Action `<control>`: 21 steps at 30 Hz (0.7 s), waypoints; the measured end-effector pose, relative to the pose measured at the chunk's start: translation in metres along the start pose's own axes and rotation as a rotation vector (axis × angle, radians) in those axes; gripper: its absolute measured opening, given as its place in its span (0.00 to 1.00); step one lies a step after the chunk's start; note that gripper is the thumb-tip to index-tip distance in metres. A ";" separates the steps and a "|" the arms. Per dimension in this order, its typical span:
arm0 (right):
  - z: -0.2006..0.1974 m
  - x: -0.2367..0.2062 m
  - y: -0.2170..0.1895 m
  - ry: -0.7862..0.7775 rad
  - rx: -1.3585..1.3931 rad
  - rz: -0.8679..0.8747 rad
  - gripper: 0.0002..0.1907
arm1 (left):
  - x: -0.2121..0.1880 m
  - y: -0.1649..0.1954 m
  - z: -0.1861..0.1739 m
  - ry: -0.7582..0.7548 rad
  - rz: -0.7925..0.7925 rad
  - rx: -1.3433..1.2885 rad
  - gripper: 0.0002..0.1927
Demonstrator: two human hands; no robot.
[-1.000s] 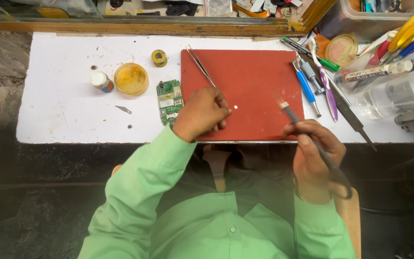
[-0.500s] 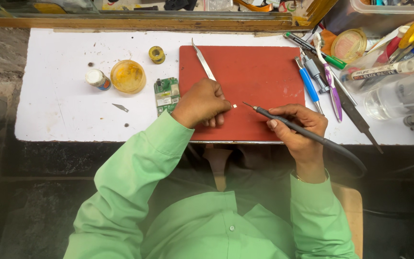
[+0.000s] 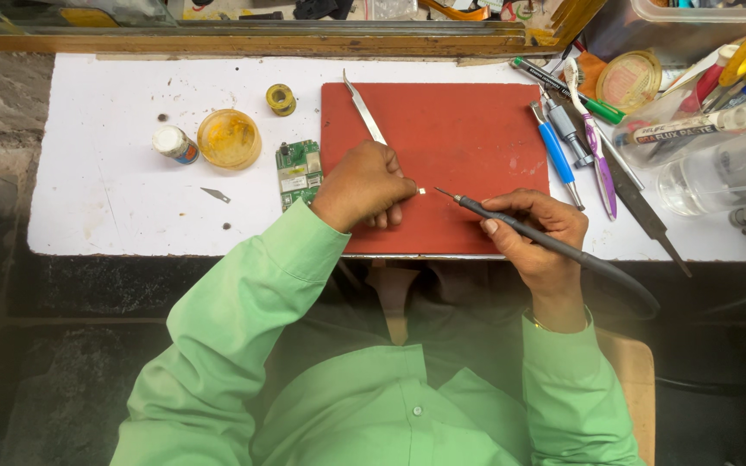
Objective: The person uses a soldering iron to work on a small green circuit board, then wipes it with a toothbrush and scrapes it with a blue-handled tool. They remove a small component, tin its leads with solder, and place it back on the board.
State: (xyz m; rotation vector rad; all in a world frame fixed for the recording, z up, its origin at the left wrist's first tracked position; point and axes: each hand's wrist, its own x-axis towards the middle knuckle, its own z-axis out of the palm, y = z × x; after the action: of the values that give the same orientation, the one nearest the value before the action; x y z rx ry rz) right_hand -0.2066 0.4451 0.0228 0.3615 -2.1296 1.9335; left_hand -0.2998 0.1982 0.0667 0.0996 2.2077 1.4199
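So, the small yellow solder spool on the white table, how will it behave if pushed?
The solder spool lies flat on its flange on the white table, so it would probably slide, not roll. It looks small yet dense, likely heavy for its size. Tipped on edge, it may roll.

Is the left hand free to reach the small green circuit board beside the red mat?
Probably yes: the left hand rests on the red mat, and the small green circuit board lies uncovered just beside it.

The right hand point(image 3: 533, 231) has swung its slim black soldering iron point(image 3: 546, 243) down, its tip now near the tiny white chip point(image 3: 421, 192) on the red mat point(image 3: 468, 129).
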 end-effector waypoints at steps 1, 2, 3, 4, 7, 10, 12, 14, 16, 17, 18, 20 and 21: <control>0.000 0.000 -0.001 0.002 -0.016 0.014 0.11 | 0.000 -0.001 0.000 0.005 0.004 -0.004 0.09; 0.001 0.000 -0.002 0.004 -0.032 0.028 0.11 | -0.001 -0.001 0.000 0.010 0.007 -0.007 0.09; 0.002 0.000 -0.003 0.005 -0.048 0.041 0.11 | -0.001 -0.001 0.000 0.012 0.007 -0.009 0.09; 0.003 0.000 -0.004 0.005 -0.054 0.047 0.10 | -0.001 -0.002 0.000 0.013 0.007 -0.009 0.09; 0.008 0.001 -0.009 0.003 -0.066 0.033 0.10 | 0.001 -0.003 -0.001 -0.016 0.001 -0.033 0.09; 0.013 0.001 -0.015 -0.004 -0.085 -0.009 0.10 | 0.003 -0.004 -0.001 -0.038 0.000 -0.045 0.09; 0.016 0.002 -0.019 -0.007 -0.122 -0.002 0.09 | 0.003 -0.005 -0.001 -0.033 0.001 -0.043 0.09; 0.017 0.004 -0.022 -0.018 -0.174 -0.040 0.09 | 0.003 -0.005 -0.001 -0.016 0.001 -0.036 0.09; 0.017 0.005 -0.024 -0.025 -0.201 -0.064 0.09 | 0.002 -0.003 -0.001 -0.015 -0.002 -0.017 0.09; 0.018 0.006 -0.025 -0.027 -0.202 -0.070 0.09 | 0.002 -0.002 -0.001 -0.014 -0.003 -0.007 0.09; 0.018 0.006 -0.026 -0.030 -0.202 -0.076 0.09 | 0.001 -0.002 -0.001 -0.008 -0.003 -0.004 0.09; 0.019 0.007 -0.026 -0.038 -0.219 -0.081 0.09 | -0.001 -0.001 0.000 0.005 -0.004 0.001 0.08; 0.019 0.008 -0.026 -0.042 -0.227 -0.084 0.09 | -0.001 0.000 0.000 0.007 -0.006 0.001 0.08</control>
State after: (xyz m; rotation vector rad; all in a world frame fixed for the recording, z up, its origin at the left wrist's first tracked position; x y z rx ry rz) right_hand -0.2051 0.4232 0.0477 0.4412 -2.2918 1.6313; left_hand -0.2990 0.1975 0.0672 0.0888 2.2120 1.4184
